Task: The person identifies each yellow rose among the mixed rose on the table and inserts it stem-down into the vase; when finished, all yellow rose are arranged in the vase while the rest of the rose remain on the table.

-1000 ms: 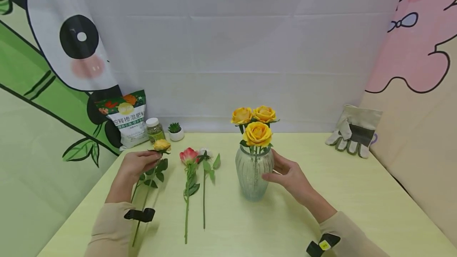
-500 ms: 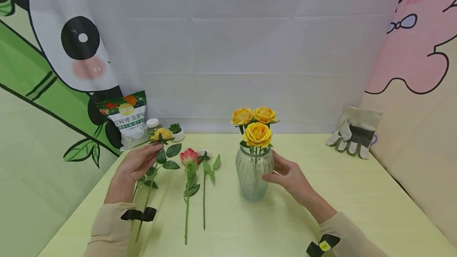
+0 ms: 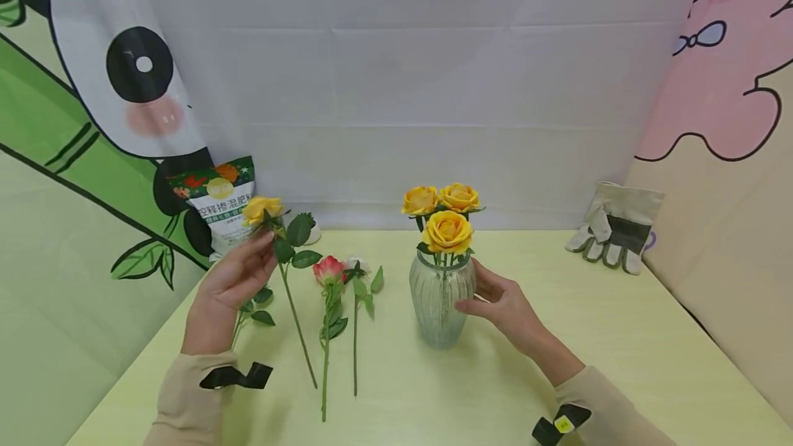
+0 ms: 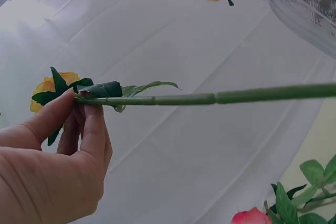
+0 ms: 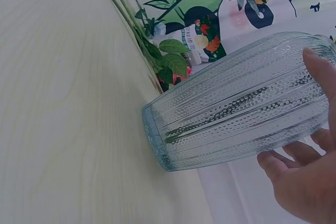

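Observation:
My left hand [image 3: 232, 284] pinches a yellow rose [image 3: 263, 211] just under its bloom, between thumb and fingers. The rose is raised over the left side of the table, its stem [image 4: 210, 99] slanting down to the right in the head view. On the right, my right hand [image 3: 508, 305] holds a ribbed clear glass vase [image 3: 434, 305] by its side, thumb in front and fingers reaching behind. The vase stands upright on the table. Several yellow roses [image 3: 447, 232] stand in it, their stems showing blurred through the glass.
Between the hands lie a pink-red flower [image 3: 328, 270] and a white flower [image 3: 363, 267]. A leafy stem [image 3: 263, 318] lies partly behind my left arm. At the back left is a fertilizer bag [image 3: 226, 215], with a white pot [image 3: 314, 234] mostly hidden. Gloves [image 3: 619, 226] lean at the back right.
My left hand has lifted the yellow rose off the table, and its stem has swung to slant toward the right. The right hand and vase have stayed put.

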Available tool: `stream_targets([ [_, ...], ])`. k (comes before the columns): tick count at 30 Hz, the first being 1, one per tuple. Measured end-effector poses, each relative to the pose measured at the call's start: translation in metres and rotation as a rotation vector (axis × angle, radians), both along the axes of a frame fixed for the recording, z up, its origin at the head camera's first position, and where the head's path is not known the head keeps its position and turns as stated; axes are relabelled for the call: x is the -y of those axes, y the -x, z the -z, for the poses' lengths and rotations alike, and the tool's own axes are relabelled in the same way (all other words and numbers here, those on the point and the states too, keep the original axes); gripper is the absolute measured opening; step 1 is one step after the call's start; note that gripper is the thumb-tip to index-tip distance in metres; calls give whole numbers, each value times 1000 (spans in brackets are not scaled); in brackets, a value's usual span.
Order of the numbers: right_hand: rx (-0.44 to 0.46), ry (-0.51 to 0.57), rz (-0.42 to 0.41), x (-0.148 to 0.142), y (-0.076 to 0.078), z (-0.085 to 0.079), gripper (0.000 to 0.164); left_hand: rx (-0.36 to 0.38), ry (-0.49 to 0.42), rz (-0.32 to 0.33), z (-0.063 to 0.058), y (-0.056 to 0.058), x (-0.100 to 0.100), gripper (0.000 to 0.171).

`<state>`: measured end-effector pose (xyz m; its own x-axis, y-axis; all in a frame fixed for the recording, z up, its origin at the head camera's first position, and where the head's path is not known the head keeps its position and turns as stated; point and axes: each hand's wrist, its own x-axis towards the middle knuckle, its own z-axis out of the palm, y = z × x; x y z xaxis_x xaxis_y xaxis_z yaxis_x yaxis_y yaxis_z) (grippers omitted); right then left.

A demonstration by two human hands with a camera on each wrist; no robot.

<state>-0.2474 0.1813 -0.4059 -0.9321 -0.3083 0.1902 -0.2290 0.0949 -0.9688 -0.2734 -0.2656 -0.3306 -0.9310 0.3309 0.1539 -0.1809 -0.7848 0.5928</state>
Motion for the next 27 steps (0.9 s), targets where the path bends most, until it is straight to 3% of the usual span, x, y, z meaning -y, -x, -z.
stream_targets([
  [6,2,6,-2,0,0,0,87,-84,-184,136,-7,-9,-9,38],
  [11,6,18,-3,-1,0,0,88,-169,-312,198,-13,-15,-20,38],
  [21,-5,25,-17,-1,1,2,87,-147,-507,116,-24,-21,-36,32],
  [27,-2,24,-15,0,2,2,87,-140,-542,58,-29,-27,-47,30],
])
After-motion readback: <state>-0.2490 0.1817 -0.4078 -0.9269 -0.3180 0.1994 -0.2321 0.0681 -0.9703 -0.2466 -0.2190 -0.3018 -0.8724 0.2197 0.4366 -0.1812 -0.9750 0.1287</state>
